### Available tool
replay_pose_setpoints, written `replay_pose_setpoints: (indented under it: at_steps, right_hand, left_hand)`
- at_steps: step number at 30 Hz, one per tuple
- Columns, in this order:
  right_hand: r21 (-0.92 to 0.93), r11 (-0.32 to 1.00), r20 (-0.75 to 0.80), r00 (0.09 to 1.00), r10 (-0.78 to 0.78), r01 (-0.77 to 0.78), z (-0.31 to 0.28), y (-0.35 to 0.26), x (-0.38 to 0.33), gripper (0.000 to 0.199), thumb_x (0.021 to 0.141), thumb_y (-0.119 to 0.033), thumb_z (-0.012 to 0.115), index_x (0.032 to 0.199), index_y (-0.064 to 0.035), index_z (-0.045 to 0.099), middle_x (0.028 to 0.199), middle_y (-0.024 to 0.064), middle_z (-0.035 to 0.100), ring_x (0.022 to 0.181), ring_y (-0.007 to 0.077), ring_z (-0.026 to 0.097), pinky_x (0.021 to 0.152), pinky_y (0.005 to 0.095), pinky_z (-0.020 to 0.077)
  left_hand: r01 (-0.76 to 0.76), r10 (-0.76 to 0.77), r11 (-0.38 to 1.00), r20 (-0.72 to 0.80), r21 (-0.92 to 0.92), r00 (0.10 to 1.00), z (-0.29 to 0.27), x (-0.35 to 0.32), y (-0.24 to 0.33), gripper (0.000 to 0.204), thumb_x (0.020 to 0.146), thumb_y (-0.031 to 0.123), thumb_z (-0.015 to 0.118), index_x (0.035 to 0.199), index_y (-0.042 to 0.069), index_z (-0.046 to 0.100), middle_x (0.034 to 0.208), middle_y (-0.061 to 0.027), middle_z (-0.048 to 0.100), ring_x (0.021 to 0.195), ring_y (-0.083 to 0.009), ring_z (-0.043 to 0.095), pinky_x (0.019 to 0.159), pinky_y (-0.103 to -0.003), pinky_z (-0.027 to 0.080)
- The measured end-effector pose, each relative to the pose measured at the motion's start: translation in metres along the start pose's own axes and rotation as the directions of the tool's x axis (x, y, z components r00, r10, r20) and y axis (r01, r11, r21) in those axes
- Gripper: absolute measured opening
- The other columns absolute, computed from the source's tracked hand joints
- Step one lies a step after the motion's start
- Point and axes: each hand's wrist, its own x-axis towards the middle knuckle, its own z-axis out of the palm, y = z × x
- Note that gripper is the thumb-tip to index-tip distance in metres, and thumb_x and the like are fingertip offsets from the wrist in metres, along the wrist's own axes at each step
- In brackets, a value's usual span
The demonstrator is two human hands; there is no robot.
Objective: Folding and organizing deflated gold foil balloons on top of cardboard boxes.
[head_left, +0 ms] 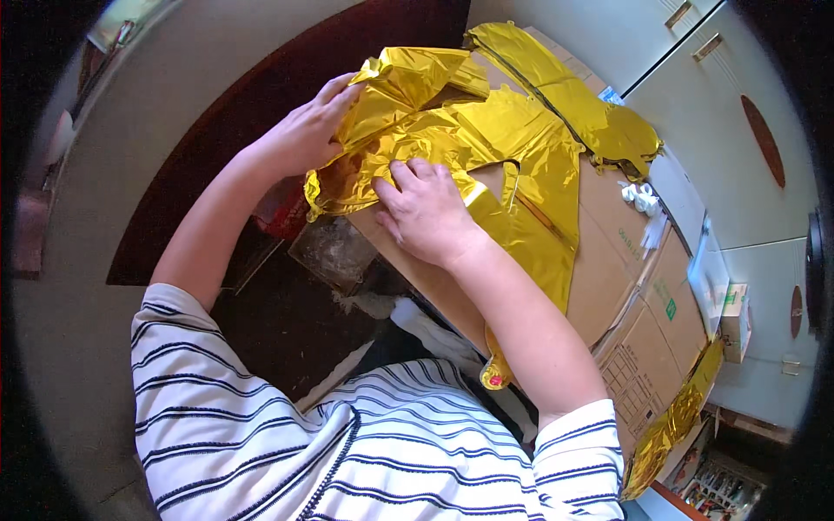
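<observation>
A crinkled, flat gold foil balloon [543, 252] is spread over cardboard on the table, its far left part raised and folded. My left hand [304, 130] grips the raised foil along its left edge, with the fingertips partly hidden behind it. Close by, my right hand [421, 208] bends its fingers down onto the bunched foil and holds it near the cardboard's front left edge. A narrow foil tail with a red spot [495, 380] hangs past the edge by my right forearm.
Another stack of flat gold foil [599, 122] lies at the back right of the cardboard [617, 234]. White curled pieces [641, 198] rest beside it. More crumpled gold foil [669, 443] drapes at the lower right. Pale cabinets [756, 165] stand behind, with a small box [736, 321] near them.
</observation>
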Motion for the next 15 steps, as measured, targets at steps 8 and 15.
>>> replay_pose_setpoints:
  at_steps: [8,15]
  right_hand:
    - [-0.003,1.000,0.010,1.000,-0.002,0.002,-0.002,0.001,-0.001,0.037,0.084,-0.032,0.072,0.113,-0.0103,0.064,0.110,0.0106,0.060,0.106,0.0294,0.056,0.086,0.0432,0.0457]
    - [-0.005,1.000,-0.013,1.000,-0.012,0.012,0.001,0.000,0.000,0.038,0.083,-0.032,0.072,0.113,-0.0102,0.063,0.112,0.0109,0.060,0.106,0.0297,0.057,0.085,0.0440,0.0463]
  left_hand:
    - [-0.122,0.123,0.983,-0.004,-0.136,0.992,-0.002,0.028,-0.031,0.077,0.075,-0.012,0.056,0.147,0.010,0.045,0.148,-0.0188,0.043,0.132,-0.0373,0.050,0.111,-0.039,0.044]
    - [-0.133,0.133,0.991,-0.086,0.007,0.987,0.001,0.060,-0.064,0.062,0.075,-0.011,0.061,0.133,0.011,0.061,0.143,-0.0193,0.050,0.130,-0.0364,0.052,0.111,-0.039,0.044]
